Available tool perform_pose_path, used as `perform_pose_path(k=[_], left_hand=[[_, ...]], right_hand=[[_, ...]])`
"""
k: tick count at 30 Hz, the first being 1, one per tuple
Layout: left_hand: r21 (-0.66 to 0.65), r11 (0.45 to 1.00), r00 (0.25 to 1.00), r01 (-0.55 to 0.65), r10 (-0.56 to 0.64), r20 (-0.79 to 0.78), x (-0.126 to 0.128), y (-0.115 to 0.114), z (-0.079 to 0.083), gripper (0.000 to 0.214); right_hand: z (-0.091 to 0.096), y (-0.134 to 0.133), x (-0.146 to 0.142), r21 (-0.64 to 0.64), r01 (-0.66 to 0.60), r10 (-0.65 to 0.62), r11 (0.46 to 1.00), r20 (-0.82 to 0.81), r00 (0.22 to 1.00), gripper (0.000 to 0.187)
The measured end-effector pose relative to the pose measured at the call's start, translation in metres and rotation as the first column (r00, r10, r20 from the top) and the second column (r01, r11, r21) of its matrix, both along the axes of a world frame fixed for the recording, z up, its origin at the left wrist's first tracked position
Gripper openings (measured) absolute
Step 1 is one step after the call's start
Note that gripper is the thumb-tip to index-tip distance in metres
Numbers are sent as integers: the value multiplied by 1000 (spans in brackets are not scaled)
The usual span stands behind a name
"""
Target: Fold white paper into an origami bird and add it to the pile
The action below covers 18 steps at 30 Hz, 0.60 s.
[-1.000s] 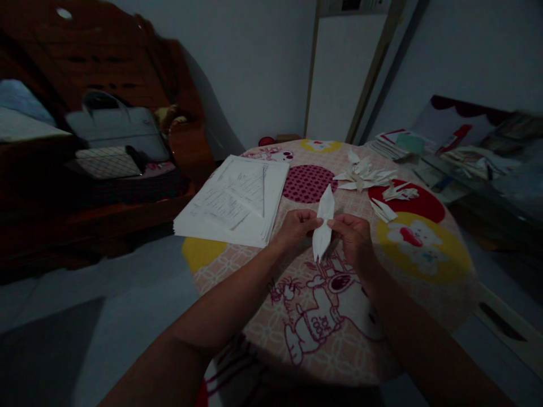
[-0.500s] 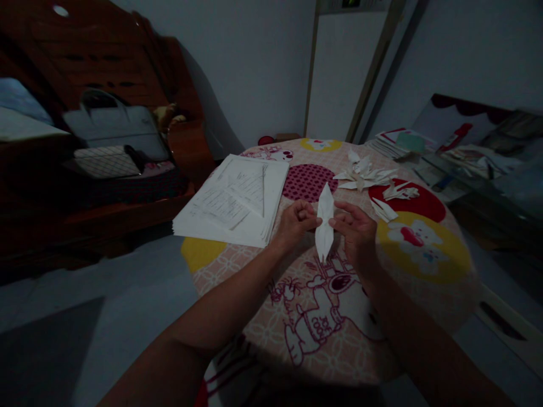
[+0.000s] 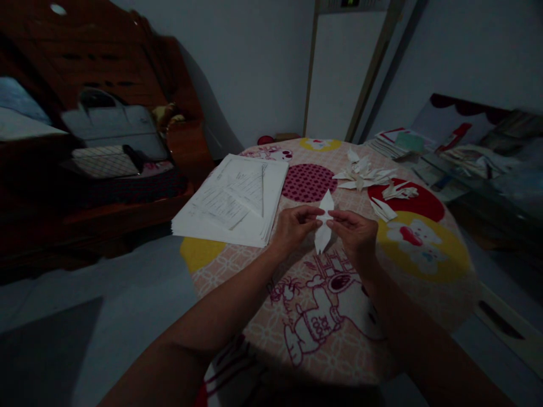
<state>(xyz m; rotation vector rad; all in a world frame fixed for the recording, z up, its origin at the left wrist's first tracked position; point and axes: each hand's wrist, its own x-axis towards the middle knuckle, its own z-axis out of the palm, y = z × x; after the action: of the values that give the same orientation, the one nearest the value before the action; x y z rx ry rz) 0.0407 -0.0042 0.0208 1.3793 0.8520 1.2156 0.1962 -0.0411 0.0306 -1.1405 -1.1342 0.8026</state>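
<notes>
A narrow white folded paper point(image 3: 324, 233), pointed at the top and split into two tips at the bottom, is held upright above the table. My left hand point(image 3: 297, 227) pinches its left edge between thumb and fingers. On the opposite edge, my right hand point(image 3: 354, 230) does the same, so the fingertips of both hands nearly meet across the paper's middle. Beyond my right hand lie several folded paper pieces point(image 3: 362, 172) in a pile. A smaller folded paper point(image 3: 399, 192) and a slim pointed one point(image 3: 383, 209) rest closer to that hand.
A stack of white sheets point(image 3: 212, 226) with written papers point(image 3: 224, 200) on top lies on the left of the round table, whose patterned cloth point(image 3: 263, 333) shows cartoon figures. A wooden bench point(image 3: 182, 147) with a grey bag point(image 3: 127, 130) stands left. Right is a glass-topped surface point(image 3: 479, 189) with papers.
The fingers of both hands have closed in on the middle of the folded paper, forefingers now meeting thumbs there. The paper's top has dipped and it leans slightly.
</notes>
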Motion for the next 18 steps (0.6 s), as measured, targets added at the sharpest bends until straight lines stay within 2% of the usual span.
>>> perform_pose_path(k=[6, 11, 18], left_hand=[[109, 991, 986, -80, 95, -137, -2, -3, 3, 17], [191, 970, 964, -148, 185, -193, 0, -8, 8, 13], [317, 931, 942, -181, 256, -216, 5, -13, 9, 9]], right_hand=[[-8, 3, 5, 77, -48, 37, 996, 140, 989, 20], [-14, 6, 7, 185, -59, 3, 981, 287, 958, 13], [-14, 6, 5, 128, -25, -12, 992, 282, 959, 15]])
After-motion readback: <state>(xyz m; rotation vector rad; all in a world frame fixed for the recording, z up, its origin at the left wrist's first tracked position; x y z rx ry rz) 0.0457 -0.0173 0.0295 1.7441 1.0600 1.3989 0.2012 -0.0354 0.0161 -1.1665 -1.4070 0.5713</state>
